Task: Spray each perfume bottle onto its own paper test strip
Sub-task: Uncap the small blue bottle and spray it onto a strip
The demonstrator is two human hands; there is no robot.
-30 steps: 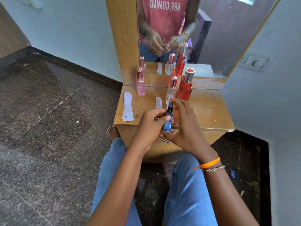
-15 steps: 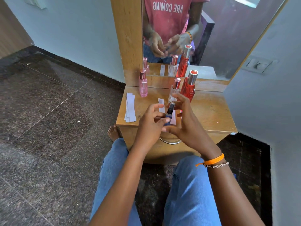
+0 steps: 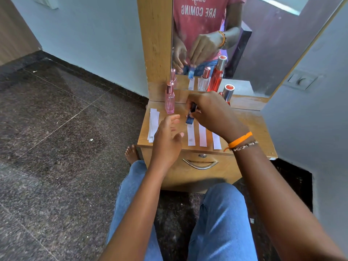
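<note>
Overhead, the right hand (image 3: 211,112) reached forward from its braceleted wrist, fingers curled round the blue perfume bottle (image 3: 190,116), holding it just above the far end of a paper strip (image 3: 191,135) on the desk (image 3: 250,125). Beside it, the left hand (image 3: 167,136) hovered with relaxed, spread fingers, holding nothing. Beyond that hand stood the pink bottle (image 3: 170,98).

On the dresser top (image 3: 250,121), three test strips (image 3: 202,135) lie side by side before me; the spare strip stack (image 3: 153,125) lies left, bottles behind.
</note>
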